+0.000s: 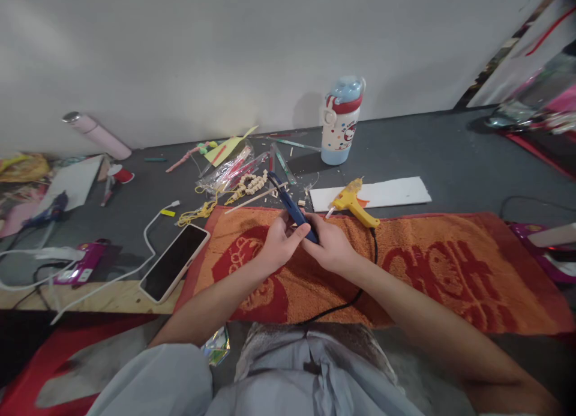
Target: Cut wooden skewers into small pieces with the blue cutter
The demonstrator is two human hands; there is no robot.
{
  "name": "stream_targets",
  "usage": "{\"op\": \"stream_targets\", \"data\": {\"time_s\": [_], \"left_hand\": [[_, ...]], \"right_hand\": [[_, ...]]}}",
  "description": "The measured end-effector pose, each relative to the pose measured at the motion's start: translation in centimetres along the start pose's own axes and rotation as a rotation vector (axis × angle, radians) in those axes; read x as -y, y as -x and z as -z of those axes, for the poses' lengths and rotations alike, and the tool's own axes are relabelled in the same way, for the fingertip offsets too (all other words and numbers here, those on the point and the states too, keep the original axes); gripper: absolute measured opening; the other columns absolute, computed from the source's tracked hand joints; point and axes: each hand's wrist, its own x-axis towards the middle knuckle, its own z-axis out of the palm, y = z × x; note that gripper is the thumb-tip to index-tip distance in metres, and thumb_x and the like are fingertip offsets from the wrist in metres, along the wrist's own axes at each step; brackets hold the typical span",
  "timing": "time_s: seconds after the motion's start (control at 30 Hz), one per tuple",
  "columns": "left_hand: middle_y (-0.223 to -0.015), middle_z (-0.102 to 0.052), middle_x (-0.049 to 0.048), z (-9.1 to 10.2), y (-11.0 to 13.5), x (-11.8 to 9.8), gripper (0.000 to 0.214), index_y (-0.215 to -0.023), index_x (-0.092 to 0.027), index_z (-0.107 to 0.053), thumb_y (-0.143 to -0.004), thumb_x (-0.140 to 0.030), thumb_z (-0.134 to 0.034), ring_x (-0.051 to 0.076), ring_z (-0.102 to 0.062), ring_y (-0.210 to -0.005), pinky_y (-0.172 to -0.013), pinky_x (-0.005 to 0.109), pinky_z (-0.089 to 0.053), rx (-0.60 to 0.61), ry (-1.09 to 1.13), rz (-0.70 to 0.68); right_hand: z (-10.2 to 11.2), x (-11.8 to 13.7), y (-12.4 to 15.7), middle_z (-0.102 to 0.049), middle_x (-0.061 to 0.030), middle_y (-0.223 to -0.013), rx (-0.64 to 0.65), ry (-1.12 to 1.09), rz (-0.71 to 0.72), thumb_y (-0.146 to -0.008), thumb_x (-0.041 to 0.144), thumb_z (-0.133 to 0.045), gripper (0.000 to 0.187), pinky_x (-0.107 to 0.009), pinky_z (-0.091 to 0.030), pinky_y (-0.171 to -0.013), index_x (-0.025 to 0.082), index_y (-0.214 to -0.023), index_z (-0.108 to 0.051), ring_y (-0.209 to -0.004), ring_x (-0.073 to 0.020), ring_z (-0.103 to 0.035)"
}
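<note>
My left hand [281, 241] is closed around a dark blue utility knife [292, 204], its thumb lying across the lower body. My right hand [329, 241] meets it from the other side, with fingers curled about the knife's lower end. The knife tilts up and to the left, away from me. A thin wooden stick [252, 201] crosses near its head; whether they touch, I cannot tell. Beneath both hands lies an orange and red towel [333, 284]. Just to the right, a yellow glue gun [355, 204] rests partly on a white strip [400, 191].
A cartoon bottle [342, 122] stands at the back. Small cut pieces, a beige beaded string [249, 185] and plastic packets [231, 170] lie beyond the towel. At left are a phone [174, 263], a white cable [150, 239], a purple power strip [85, 263] and a pink flask [99, 134].
</note>
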Motion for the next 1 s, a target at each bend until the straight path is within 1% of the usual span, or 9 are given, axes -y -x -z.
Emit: {"op": "stream_targets", "data": {"time_s": [0.13, 0.23, 0.3, 0.33, 0.4, 0.5, 0.63, 0.8, 1.0], "left_hand": [[-0.105, -0.064, 0.0089, 0.2, -0.5, -0.4, 0.050, -0.101, -0.017, -0.055, -0.072, -0.056, -0.065, 0.020, -0.060, -0.098, -0.089, 0.033, -0.046, 0.065, -0.064, -0.009], [-0.102, -0.064, 0.0090, 1.0, -0.5, -1.3, 0.042, -0.106, -0.016, -0.054, -0.085, -0.052, -0.049, 0.019, -0.060, -0.096, -0.086, 0.033, -0.047, 0.063, -0.271, -0.065], [-0.095, -0.063, 0.0088, 1.9, -0.5, -2.1, 0.036, -0.106, -0.016, -0.054, -0.090, -0.045, -0.042, 0.019, -0.060, -0.089, -0.082, 0.034, -0.047, -0.034, -0.558, -0.160], [-0.094, -0.062, 0.0095, 2.4, -0.5, -2.5, 0.032, -0.104, -0.015, -0.054, -0.089, -0.042, -0.045, 0.020, -0.059, -0.089, -0.084, 0.036, -0.046, -0.124, -0.725, -0.257], [-0.096, -0.061, 0.0115, 3.4, -0.7, -3.1, 0.025, -0.099, -0.015, -0.056, -0.087, -0.035, -0.048, 0.023, -0.056, -0.098, -0.092, 0.040, -0.042, -0.268, -0.972, -0.478], [-0.110, -0.059, 0.0135, 4.7, -1.5, -3.3, 0.023, -0.106, -0.016, -0.056, -0.087, -0.027, -0.048, 0.024, -0.051, -0.113, -0.100, 0.042, -0.037, -0.351, -1.184, -0.600], [-0.096, -0.064, 0.0109, 5.8, -2.3, -2.7, 0.021, -0.097, -0.016, -0.059, -0.090, -0.024, -0.040, 0.021, -0.059, -0.098, -0.089, 0.037, -0.044, -0.261, -1.264, -0.587], [-0.073, -0.061, 0.0060, 6.1, -2.1, -2.4, 0.023, -0.076, -0.018, -0.058, -0.088, -0.018, -0.038, 0.017, -0.060, -0.075, -0.072, 0.028, -0.047, -0.249, -1.286, -0.591], [-0.078, -0.065, 0.0036, 5.6, -1.8, -2.8, 0.021, -0.078, -0.018, -0.058, -0.079, -0.009, -0.040, 0.014, -0.061, -0.075, -0.069, 0.023, -0.047, -0.217, -1.118, -0.559]], "right_hand": [[-0.1, -0.2, -0.3, -0.070, -0.0141, -0.096, -0.006, -0.038, -0.012, -0.084, 0.035, -0.045, 0.037, -0.035, -0.048, -0.072, 0.013, -0.113, -0.052, -0.085, -0.0266, -0.066], [0.2, -0.2, -0.6, -0.069, -0.0130, -0.094, -0.003, -0.030, -0.048, -0.085, 0.037, -0.047, 0.034, -0.034, -0.047, -0.071, 0.013, -0.107, -0.054, -0.082, -0.0252, -0.065], [0.5, -0.2, -0.7, -0.069, -0.0126, -0.093, -0.013, 0.000, -0.082, -0.084, 0.039, -0.049, 0.035, -0.034, -0.046, -0.070, 0.013, -0.108, -0.054, -0.080, -0.0249, -0.065], [0.6, -0.2, -0.7, -0.069, -0.0127, -0.094, -0.018, 0.015, -0.095, -0.084, 0.040, -0.049, 0.037, -0.034, -0.046, -0.070, 0.013, -0.109, -0.053, -0.080, -0.0249, -0.065], [0.9, -0.2, -0.6, -0.069, -0.0132, -0.094, -0.026, 0.040, -0.108, -0.084, 0.041, -0.050, 0.040, -0.034, -0.046, -0.070, 0.013, -0.111, -0.053, -0.080, -0.0254, -0.064], [1.2, 0.0, -0.4, -0.068, -0.0138, -0.094, -0.015, 0.076, -0.093, -0.083, 0.043, -0.051, 0.043, -0.034, -0.046, -0.070, 0.012, -0.114, -0.052, -0.081, -0.0265, -0.065], [1.2, 0.1, -0.1, -0.068, -0.0153, -0.098, 0.008, 0.100, -0.053, -0.083, 0.043, -0.051, 0.046, -0.036, -0.047, -0.072, 0.011, -0.116, -0.050, -0.086, -0.0281, -0.065], [1.4, -0.3, 0.1, -0.066, -0.0164, -0.104, 0.055, 0.055, 0.016, -0.082, 0.043, -0.052, 0.049, -0.038, -0.048, -0.077, 0.010, -0.119, -0.047, -0.090, -0.0279, -0.064], [2.1, -1.3, -0.3, -0.062, -0.0193, -0.113, 0.077, 0.011, 0.103, -0.080, 0.043, -0.055, 0.057, -0.042, -0.047, -0.083, 0.009, -0.124, -0.041, -0.100, -0.0308, -0.061]]}}
